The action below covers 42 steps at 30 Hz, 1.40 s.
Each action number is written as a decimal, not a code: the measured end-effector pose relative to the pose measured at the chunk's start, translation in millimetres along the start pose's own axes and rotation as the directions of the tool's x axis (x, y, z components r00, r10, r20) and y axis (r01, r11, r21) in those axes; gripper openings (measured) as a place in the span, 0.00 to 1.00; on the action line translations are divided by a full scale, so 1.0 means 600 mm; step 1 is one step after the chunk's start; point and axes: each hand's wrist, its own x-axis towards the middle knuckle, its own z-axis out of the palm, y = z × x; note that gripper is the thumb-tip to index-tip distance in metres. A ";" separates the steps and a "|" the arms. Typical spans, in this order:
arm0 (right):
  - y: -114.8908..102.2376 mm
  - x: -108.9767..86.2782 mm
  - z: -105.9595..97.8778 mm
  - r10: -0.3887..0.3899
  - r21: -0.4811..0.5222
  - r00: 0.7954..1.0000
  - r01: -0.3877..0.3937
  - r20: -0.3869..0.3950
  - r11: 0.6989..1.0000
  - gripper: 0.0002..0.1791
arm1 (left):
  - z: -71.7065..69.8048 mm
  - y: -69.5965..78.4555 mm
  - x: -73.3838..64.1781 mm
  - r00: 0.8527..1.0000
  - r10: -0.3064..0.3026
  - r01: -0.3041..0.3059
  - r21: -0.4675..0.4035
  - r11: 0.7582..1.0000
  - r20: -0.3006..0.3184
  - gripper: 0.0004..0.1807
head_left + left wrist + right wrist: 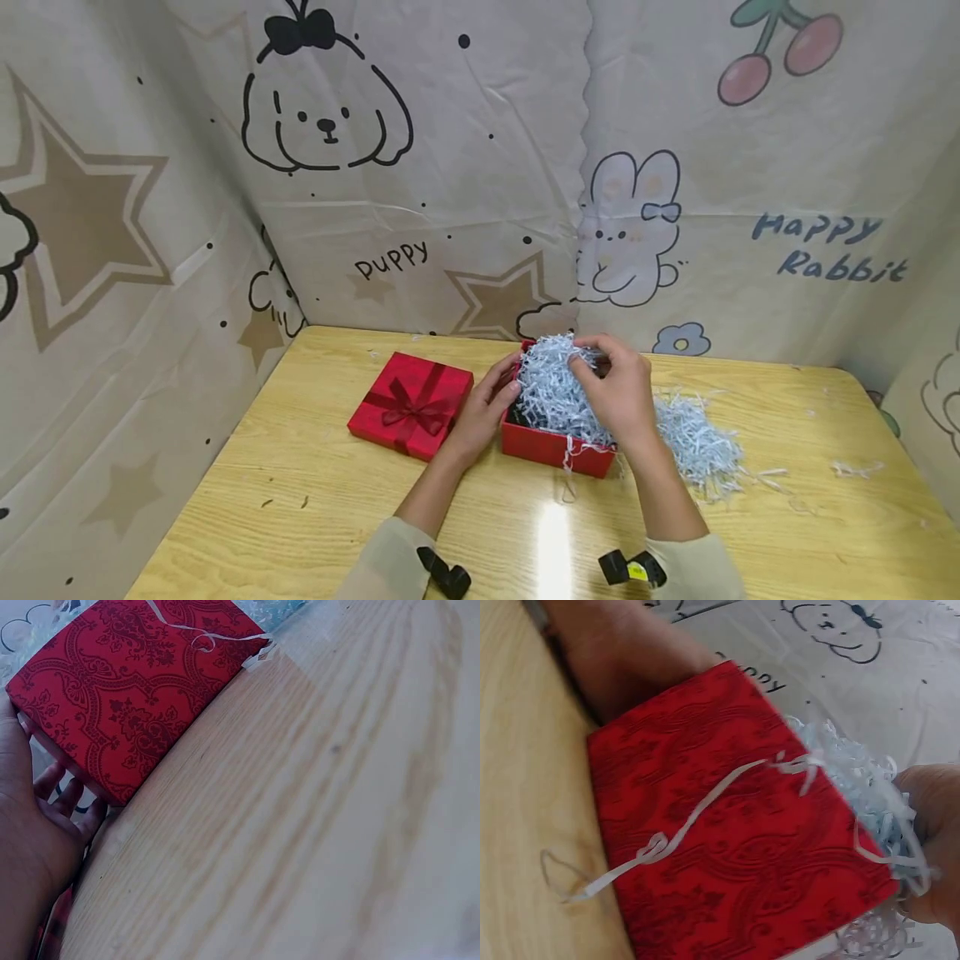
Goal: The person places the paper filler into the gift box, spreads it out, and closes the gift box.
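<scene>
A red gift box (558, 450) with a dark damask pattern stands on the table, heaped with pale blue shredded paper (551, 383). My left hand (483, 408) rests against the box's left side, thumb at the rim; in the left wrist view its fingers (71, 799) lie along the wall. Over the right part of the heap, my right hand (618, 387) holds some shredded paper between curled fingers and thumb. Part of its grip is hidden in the right wrist view. A few paper strands (697, 814) dangle down the front wall. Something black shows inside the box's left edge.
Left of the box lies its red lid (412, 404) with a dark red ribbon bow. More shredded paper (697, 446) is piled on the table to the right. Loose strands (855, 469) lie farther right. A printed cloth backdrop (487, 167) rises behind the table (300, 500).
</scene>
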 end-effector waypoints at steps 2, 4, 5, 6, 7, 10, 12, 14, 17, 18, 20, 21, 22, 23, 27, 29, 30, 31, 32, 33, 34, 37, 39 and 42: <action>0.005 -0.002 0.006 -0.004 -0.016 0.999 0.004 0.037 1.000 0.10 | 0.000 -0.001 0.000 1.000 -0.006 0.006 0.003 1.000 0.000 0.28; 0.007 -0.003 0.011 -0.018 -0.029 0.997 0.020 0.074 0.999 0.11 | 0.001 -0.001 0.001 1.000 -0.004 0.004 0.006 1.000 0.002 0.28; 0.008 -0.003 0.013 -0.029 -0.040 0.995 0.032 0.095 0.999 0.11 | 0.001 -0.001 0.001 1.000 -0.004 0.004 0.011 1.000 0.002 0.28; 0.009 -0.004 0.015 -0.038 -0.047 0.992 0.044 0.118 0.998 0.11 | 0.001 0.000 0.002 1.000 0.000 0.000 0.012 1.000 0.004 0.28; 0.009 -0.005 0.017 -0.050 -0.056 0.989 0.059 0.140 0.997 0.10 | 0.002 0.000 0.002 1.000 0.000 -0.001 0.014 1.000 0.006 0.28; 0.009 -0.007 0.022 -0.076 -0.083 0.976 0.094 0.205 0.992 0.09 | 0.002 0.002 0.002 1.000 -0.005 0.005 0.018 1.000 0.008 0.28; 0.009 -0.008 0.024 -0.084 -0.111 0.966 0.114 0.244 0.987 0.09 | 0.001 0.002 0.001 1.000 -0.008 0.007 0.023 1.000 0.009 0.27; 0.009 -0.009 0.026 -0.087 -0.151 0.954 0.135 0.287 0.979 0.09 | 0.001 0.002 0.001 1.000 -0.015 0.015 0.035 0.999 0.006 0.27; 0.009 -0.011 0.030 -0.089 -0.226 0.927 0.181 0.364 0.957 0.10 | 0.000 0.002 0.001 1.000 -0.016 0.016 0.048 0.999 0.007 0.27; 0.009 -0.012 0.031 -0.088 -0.249 0.917 0.197 0.389 0.948 0.11 | -0.001 0.002 0.001 1.000 -0.012 0.012 0.050 0.999 0.010 0.28; 0.009 -0.012 0.033 -0.094 -0.281 0.901 0.229 0.423 0.932 0.12 | -0.001 0.002 0.001 1.000 -0.011 0.010 0.043 0.999 0.012 0.28; 0.009 -0.012 0.034 -0.092 -0.295 0.897 0.237 0.432 0.926 0.12 | -0.001 0.001 0.001 1.000 -0.009 0.009 0.039 0.999 0.015 0.28; 0.008 -0.012 0.034 -0.092 -0.306 0.894 0.245 0.438 0.920 0.12 | -0.002 0.001 0.001 1.000 -0.009 0.008 0.034 0.999 0.017 0.28; 0.008 -0.012 0.035 -0.086 -0.317 0.893 0.245 0.442 0.916 0.12 | -0.002 0.000 0.001 1.000 -0.009 0.008 0.032 0.999 0.017 0.28; 0.007 -0.012 0.036 -0.046 -0.342 0.888 0.224 0.457 0.913 0.13 | -0.003 -0.002 0.001 1.000 -0.014 0.013 0.031 0.999 0.013 0.28; 0.007 -0.012 0.037 -0.038 -0.347 0.886 0.220 0.462 0.912 0.13 | -0.003 -0.003 0.000 1.000 -0.016 0.016 0.033 0.999 0.009 0.27; 0.007 -0.012 0.037 -0.038 -0.344 0.887 0.218 0.461 0.913 0.14 | -0.002 -0.003 0.000 1.000 -0.016 0.016 0.033 0.999 0.008 0.27; 0.008 -0.013 0.037 -0.045 -0.339 0.888 0.221 0.458 0.915 0.14 | -0.002 -0.003 -0.001 1.000 -0.021 0.021 0.032 0.999 0.005 0.27; 0.007 -0.013 0.036 -0.055 -0.328 0.890 0.224 0.453 0.918 0.14 | -0.002 -0.003 -0.001 1.000 -0.021 0.021 0.030 0.999 0.006 0.27; 0.007 -0.013 0.035 -0.063 -0.315 0.892 0.222 0.447 0.923 0.15 | -0.002 -0.003 -0.002 1.000 -0.021 0.021 0.028 0.999 0.006 0.27; 0.007 -0.013 0.033 -0.070 -0.299 0.895 0.219 0.440 0.929 0.15 | -0.001 -0.002 -0.002 1.000 -0.022 0.022 0.027 0.999 0.005 0.27; 0.004 -0.011 0.022 -0.089 -0.245 0.899 0.211 0.429 0.946 0.16 | -0.001 -0.001 -0.003 1.000 -0.022 0.022 0.020 1.000 0.009 0.28; 0.001 -0.008 0.008 -0.093 -0.216 0.900 0.201 0.425 0.956 0.16 | -0.001 0.000 -0.002 1.000 -0.019 0.019 0.020 1.000 0.013 0.28; -0.004 -0.003 -0.020 -0.092 -0.185 0.904 0.184 0.418 0.965 0.17 | -0.001 0.002 -0.002 0.999 -0.014 0.013 0.027 1.000 0.029 0.29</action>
